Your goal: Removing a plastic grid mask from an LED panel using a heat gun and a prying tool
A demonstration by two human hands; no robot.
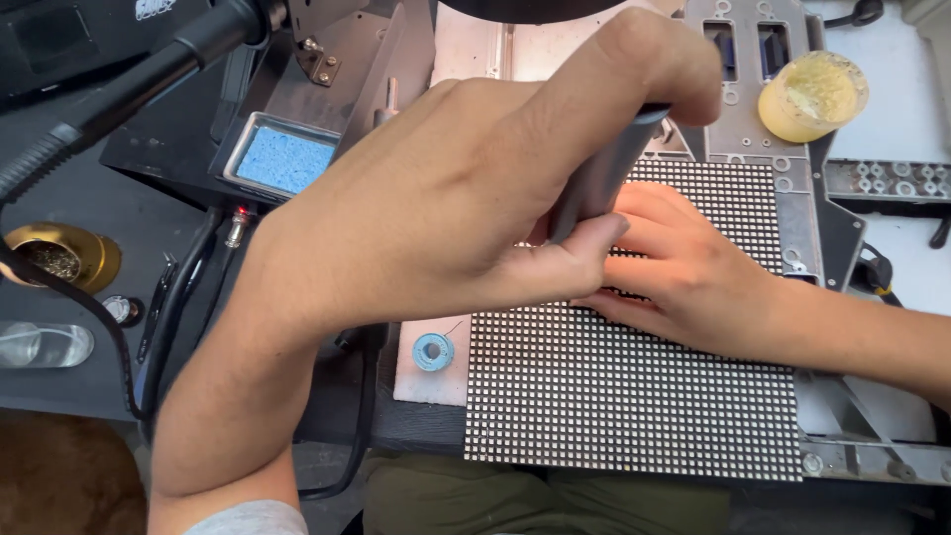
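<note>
Both hands work — left hand [446, 198] fingers clasp grey tool [604, 168], right hand [684, 272] flat on panel [634, 396].

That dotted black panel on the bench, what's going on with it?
A person is bent over a black grid panel studded with tiny dots. The left hand grips a grey cylindrical tool, tip angled down toward the panel. The right hand lies flat on the panel. A small blue spool sits at the panel's left edge, with a blue sponge in a tray farther back.
</note>
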